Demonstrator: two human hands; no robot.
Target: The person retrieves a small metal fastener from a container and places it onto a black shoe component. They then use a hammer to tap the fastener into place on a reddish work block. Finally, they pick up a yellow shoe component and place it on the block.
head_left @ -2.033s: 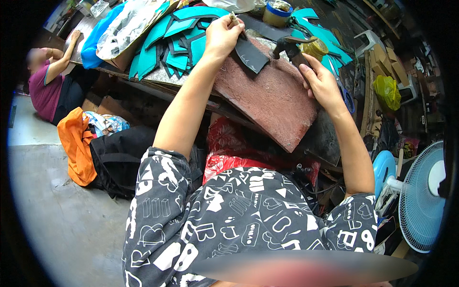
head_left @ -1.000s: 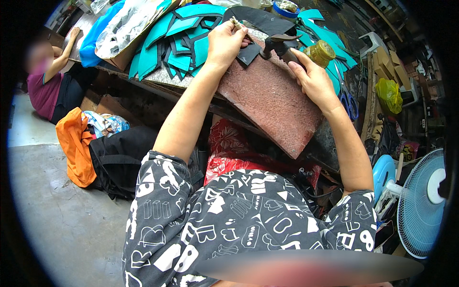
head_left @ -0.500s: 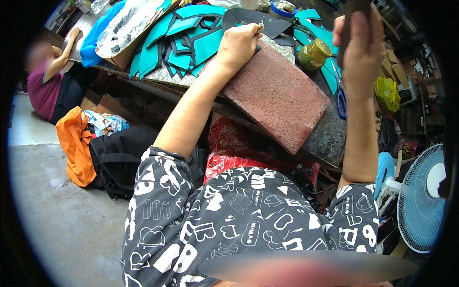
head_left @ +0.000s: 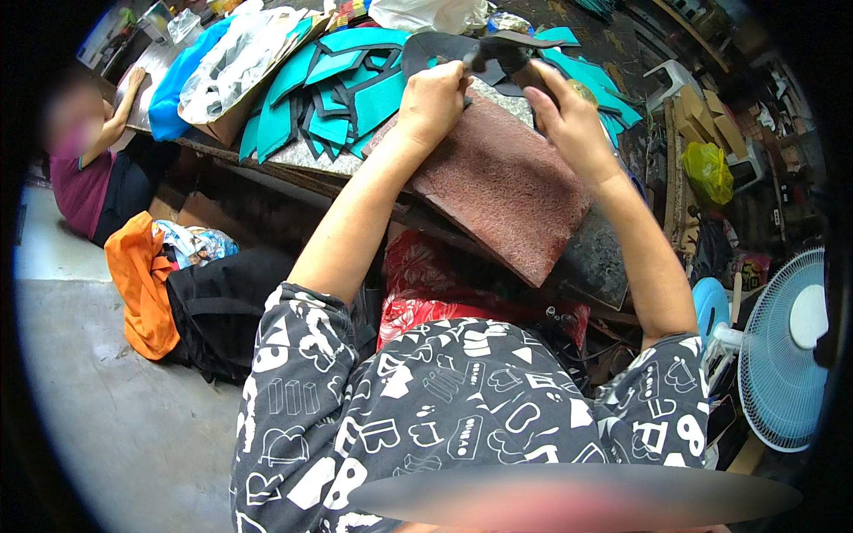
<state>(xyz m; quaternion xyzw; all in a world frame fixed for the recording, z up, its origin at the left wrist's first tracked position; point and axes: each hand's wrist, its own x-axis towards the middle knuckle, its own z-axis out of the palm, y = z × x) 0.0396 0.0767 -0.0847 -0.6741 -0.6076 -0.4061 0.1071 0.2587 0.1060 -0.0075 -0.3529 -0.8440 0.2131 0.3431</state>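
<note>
My left hand [head_left: 433,105] is a closed fist at the far left corner of a reddish-brown slab [head_left: 515,186]. It grips something small, mostly hidden by the fingers. My right hand [head_left: 573,129] is wrapped round the handle of what looks like a hammer [head_left: 505,58]. The tool's dark head is beside the top of my left fist; whether they touch, I cannot tell. A dark grey sheet [head_left: 426,51] lies behind both hands. Black-edged teal pieces [head_left: 338,67] are heaped left of my left hand. A jar [head_left: 582,91] is mostly hidden behind my right hand.
On the left a person in a purple shirt [head_left: 84,200] rests an arm on the table. A white plastic bag [head_left: 233,75] stands beside blue cloth. Orange cloth [head_left: 138,275] and a black bag lie below. To my right are a fan [head_left: 786,355] and a yellow bag [head_left: 708,173].
My right hand has swung down and left, bringing the raised hammer beside my left fist. The left fist has barely moved. The scissors and most of the jar are now hidden.
</note>
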